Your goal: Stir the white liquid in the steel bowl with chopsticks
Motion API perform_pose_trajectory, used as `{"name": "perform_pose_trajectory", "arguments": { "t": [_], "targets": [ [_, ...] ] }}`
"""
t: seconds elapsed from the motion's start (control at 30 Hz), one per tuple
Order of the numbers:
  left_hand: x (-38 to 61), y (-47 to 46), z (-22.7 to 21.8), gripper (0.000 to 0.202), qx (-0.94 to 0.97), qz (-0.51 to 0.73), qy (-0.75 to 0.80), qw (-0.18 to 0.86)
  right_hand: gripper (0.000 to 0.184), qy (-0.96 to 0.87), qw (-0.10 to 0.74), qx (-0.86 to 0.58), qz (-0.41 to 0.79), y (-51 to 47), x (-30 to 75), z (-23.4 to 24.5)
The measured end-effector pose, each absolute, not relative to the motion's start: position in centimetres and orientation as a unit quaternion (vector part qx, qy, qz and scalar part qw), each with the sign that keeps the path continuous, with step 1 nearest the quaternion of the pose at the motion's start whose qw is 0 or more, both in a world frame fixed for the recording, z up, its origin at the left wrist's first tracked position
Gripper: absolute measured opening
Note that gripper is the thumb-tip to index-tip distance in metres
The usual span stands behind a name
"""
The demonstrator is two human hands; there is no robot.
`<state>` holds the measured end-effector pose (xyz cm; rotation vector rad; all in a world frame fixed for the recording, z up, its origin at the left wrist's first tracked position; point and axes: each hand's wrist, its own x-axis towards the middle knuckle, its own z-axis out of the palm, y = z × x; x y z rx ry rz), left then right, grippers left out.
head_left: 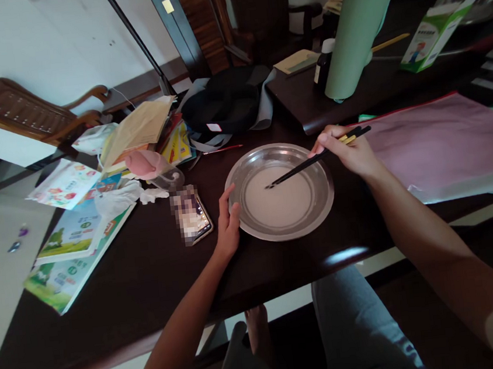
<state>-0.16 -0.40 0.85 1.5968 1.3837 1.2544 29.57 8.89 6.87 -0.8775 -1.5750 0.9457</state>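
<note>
A round stainless steel basin (287, 236) stands on the dark table with a cloudy white liquid (279, 201) in its bottom. My left hand (228, 227) is at the basin's left rim, thumb on the near side and fingers along the edge, steadying it. In my right hand (351, 150), above the right rim, is a pair of black chopsticks (300, 167) with gold bands near the top. They slant down to the left, and their tips are over the white liquid, seemingly at its surface.
Left of the basin lie a lit phone (192, 213), a pink-topped cup (152, 166), crumpled tissue (120, 198) and booklets (69, 232). Behind sits a black bag (221, 108). A green bottle (360, 31) and small carton (433, 35) stand back right; a pink folder (449, 145) lies right.
</note>
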Motion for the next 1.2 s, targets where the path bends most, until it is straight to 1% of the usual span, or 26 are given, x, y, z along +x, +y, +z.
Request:
{"name": "perform_pose_trajectory", "arguments": {
  "t": [0.07, 0.13, 0.23, 0.3, 0.37, 0.47, 0.53, 0.63, 0.7, 0.77, 0.9, 1.0, 1.1, 1.2],
  "targets": [
    [-0.14, -0.38, 0.95, 0.050, 0.616, 0.478, 0.532, 0.332, 0.040, -0.636, 0.551, -0.369, 0.393, 9.14, 29.79, 6.70],
    [-0.10, -0.39, 1.08, 0.050, 0.616, 0.475, 0.534, 0.332, 0.042, -0.630, 0.555, -0.360, 0.407, 9.21, 29.95, 6.56],
    [-0.07, -0.44, 1.21, 0.051, 0.615, 0.473, 0.537, 0.330, 0.041, -0.653, 0.512, -0.347, 0.437, 8.88, 29.86, 6.65],
    [-0.08, -0.46, 1.20, 0.051, 0.616, 0.473, 0.538, 0.328, 0.038, -0.670, 0.489, -0.347, 0.437, 8.69, 29.71, 6.81],
    [-0.10, -0.47, 1.15, 0.050, 0.616, 0.473, 0.538, 0.328, 0.037, -0.670, 0.499, -0.354, 0.421, 8.78, 29.69, 6.87],
    [-0.11, -0.47, 1.13, 0.051, 0.617, 0.471, 0.537, 0.330, 0.039, -0.634, 0.554, -0.359, 0.403, 9.27, 29.96, 6.65],
    [-0.09, -0.49, 1.19, 0.051, 0.619, 0.469, 0.537, 0.330, 0.041, -0.621, 0.570, -0.346, 0.411, 9.43, 30.13, 6.46],
    [-0.04, -0.55, 1.34, 0.053, 0.615, 0.470, 0.538, 0.335, 0.039, -0.638, 0.532, -0.337, 0.442, 9.15, 30.01, 6.50],
    [0.01, -0.60, 1.40, 0.054, 0.609, 0.473, 0.538, 0.341, 0.037, -0.654, 0.507, -0.349, 0.441, 8.92, 29.81, 6.68],
    [0.05, -0.66, 1.38, 0.057, 0.602, 0.476, 0.540, 0.346, 0.037, -0.656, 0.513, -0.362, 0.420, 8.93, 29.72, 6.78],
    [0.07, -0.73, 1.18, 0.065, 0.574, 0.482, 0.551, 0.366, 0.041, -0.623, 0.563, -0.367, 0.400, 9.36, 29.93, 6.54],
    [-0.03, -0.62, 1.00, 0.065, 0.552, 0.481, 0.561, 0.386, 0.043, -0.628, 0.544, -0.360, 0.424, 9.26, 29.91, 6.44],
    [-0.17, -0.39, 0.87, 0.063, 0.547, 0.489, 0.557, 0.389, 0.040, -0.647, 0.519, -0.359, 0.429, 9.04, 29.73, 6.57],
    [-0.22, -0.21, 0.84, 0.062, 0.548, 0.495, 0.553, 0.386, 0.039, -0.637, 0.545, -0.367, 0.404, 9.18, 29.78, 6.64]
  ]
}}
